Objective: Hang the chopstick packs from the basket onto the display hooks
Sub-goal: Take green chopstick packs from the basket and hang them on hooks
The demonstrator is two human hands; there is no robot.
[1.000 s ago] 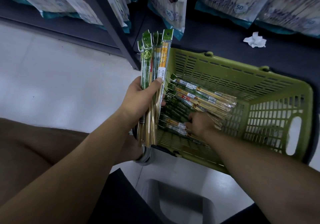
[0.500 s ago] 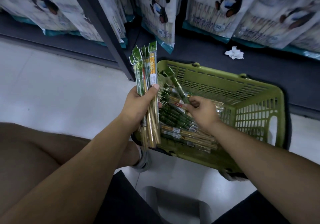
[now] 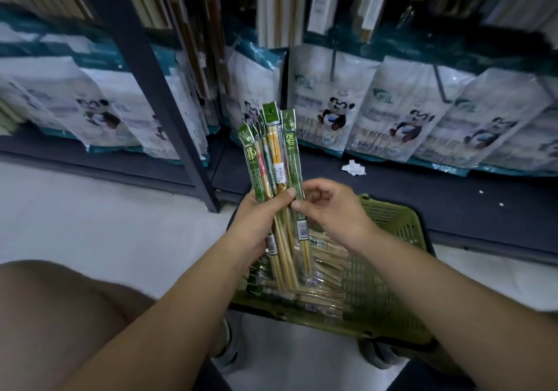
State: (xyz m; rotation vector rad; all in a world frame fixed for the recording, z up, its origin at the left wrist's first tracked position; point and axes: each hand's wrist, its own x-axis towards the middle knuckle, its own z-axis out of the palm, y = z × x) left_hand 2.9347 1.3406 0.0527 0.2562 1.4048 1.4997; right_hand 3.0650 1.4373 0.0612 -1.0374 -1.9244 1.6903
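My left hand (image 3: 259, 220) is clenched round a fan of slim clear-plastic chopstick packs with green header cards (image 3: 269, 152). It holds them upright in the middle of my view, headers pointing to 12 o'clock. My right hand (image 3: 333, 209) sits just beside it at 3 o'clock. Its thumb and forefinger pinch the rightmost green-sleeved pack (image 3: 291, 149) of the fan at about mid-length, and its other fingers are curled.

Below both hands, at 6 o'clock, the olive-green slotted plastic basket (image 3: 392, 230) stands on the pale floor (image 3: 105, 224). A loose heap of further chopstick packs (image 3: 327, 270) lies flat inside it.

Beyond the fan, at 12 o'clock, white panda-print bags (image 3: 332, 103) lean along the dark bottom shelf (image 3: 422, 203). A crumpled white scrap of paper (image 3: 353, 167) lies on that shelf at 2 o'clock from the hands. A dark metal shelf upright (image 3: 157, 88) runs off towards 10 o'clock.
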